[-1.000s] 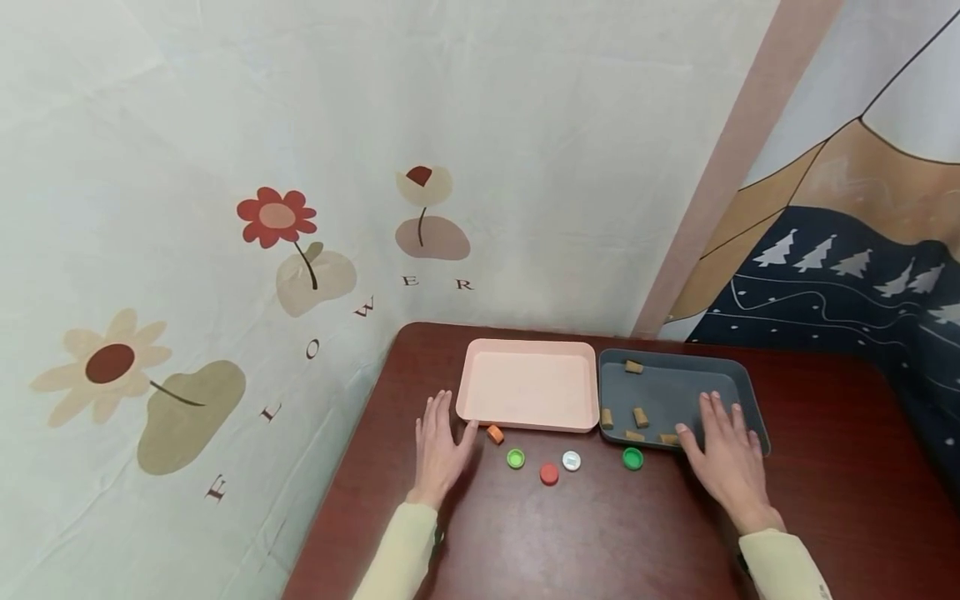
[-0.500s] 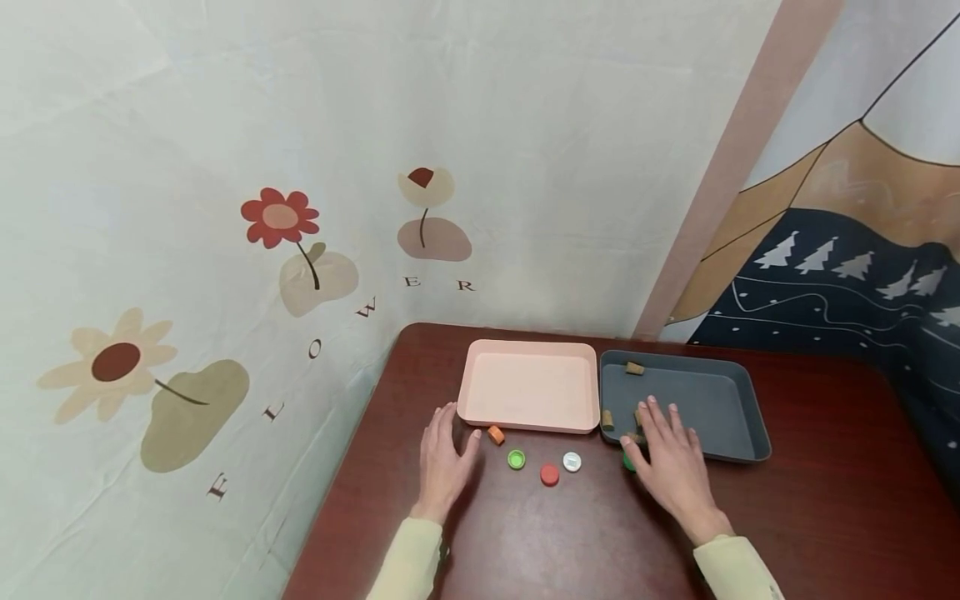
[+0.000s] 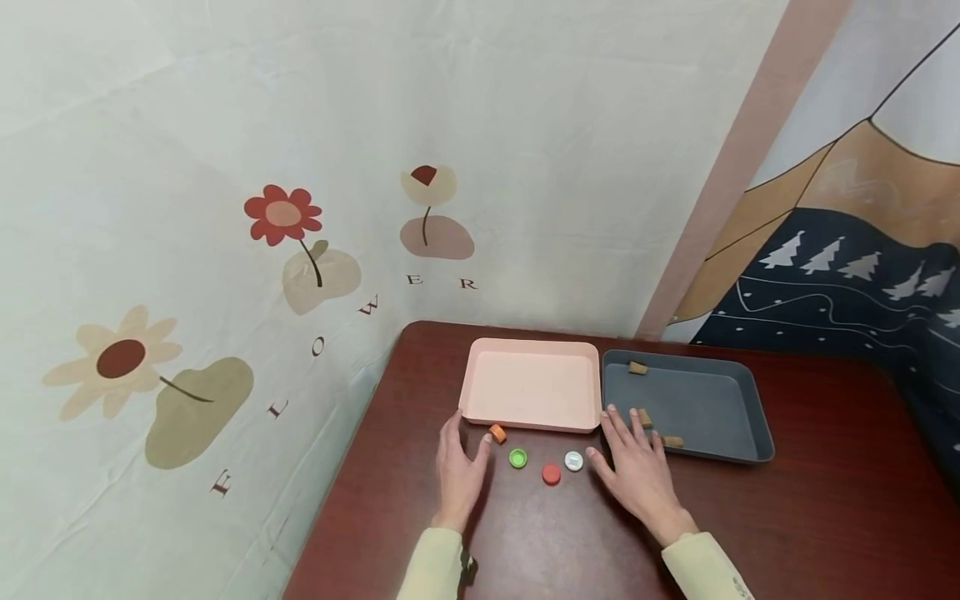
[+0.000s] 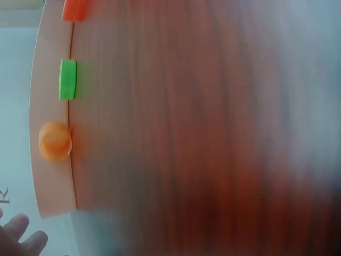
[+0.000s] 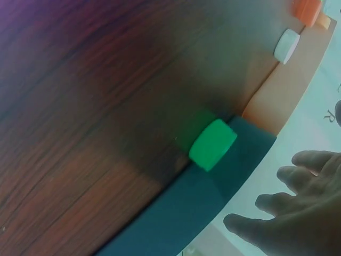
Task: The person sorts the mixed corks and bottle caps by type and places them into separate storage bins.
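My left hand (image 3: 459,471) hovers with fingers spread near the front left corner of the pink tray (image 3: 536,429), beside an orange bottle cap (image 3: 498,433). Nothing is in its grasp. My right hand (image 3: 636,475), also holding nothing, reaches over the front left corner of the dark grey tray (image 3: 720,392). Between the hands lie a light green cap (image 3: 517,458), a red cap (image 3: 551,474) and a white cap (image 3: 573,461). A darker green cap (image 5: 213,145) shows in the right wrist view; in the head view the right hand hides it.
Inside the grey tray, one cork (image 3: 637,367) lies near the back and another cork (image 3: 672,442) near the front; my right hand covers part of that area. The two trays stand side by side on the brown table (image 3: 840,450). Behind them hangs a printed curtain (image 3: 555,208).
My right hand has moved left from over the grey tray's right half to its left corner, now covering the darker green cap. My left hand has shifted slightly right.
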Tool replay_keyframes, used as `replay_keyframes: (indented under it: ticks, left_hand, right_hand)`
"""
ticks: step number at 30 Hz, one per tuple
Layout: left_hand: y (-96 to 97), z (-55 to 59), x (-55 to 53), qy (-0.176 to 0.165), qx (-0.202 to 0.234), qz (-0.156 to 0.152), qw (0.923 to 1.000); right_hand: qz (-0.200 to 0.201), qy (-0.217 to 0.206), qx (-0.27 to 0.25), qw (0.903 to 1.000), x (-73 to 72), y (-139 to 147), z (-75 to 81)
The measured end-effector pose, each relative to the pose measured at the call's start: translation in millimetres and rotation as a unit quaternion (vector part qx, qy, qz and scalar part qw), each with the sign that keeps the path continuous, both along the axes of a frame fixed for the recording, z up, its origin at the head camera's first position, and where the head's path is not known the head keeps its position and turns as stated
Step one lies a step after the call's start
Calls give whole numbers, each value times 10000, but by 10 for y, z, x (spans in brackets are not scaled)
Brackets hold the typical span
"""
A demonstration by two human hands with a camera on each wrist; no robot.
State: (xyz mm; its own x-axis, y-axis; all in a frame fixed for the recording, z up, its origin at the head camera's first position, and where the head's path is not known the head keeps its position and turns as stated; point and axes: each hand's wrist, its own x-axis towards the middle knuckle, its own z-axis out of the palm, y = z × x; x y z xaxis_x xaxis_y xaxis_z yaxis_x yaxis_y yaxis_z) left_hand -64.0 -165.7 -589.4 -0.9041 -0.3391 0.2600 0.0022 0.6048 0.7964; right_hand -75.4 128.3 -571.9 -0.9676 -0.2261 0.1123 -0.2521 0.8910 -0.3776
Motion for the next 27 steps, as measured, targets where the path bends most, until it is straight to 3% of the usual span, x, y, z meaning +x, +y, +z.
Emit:
replay_keyframes:
  ticks: [6, 11, 27]
  left_hand:
    - [142, -11, 7, -202, 561, 283, 9978]
    - [241, -38, -17, -277, 623, 484, 9965]
    - [449, -163, -146, -123, -451, 791, 9958]
  right_hand:
    - [27, 58, 33, 10000, 1, -66, -34]
    - [5, 73, 117, 9999, -3, -97, -52]
    - [-39, 39, 311, 9995, -5, -108, -103]
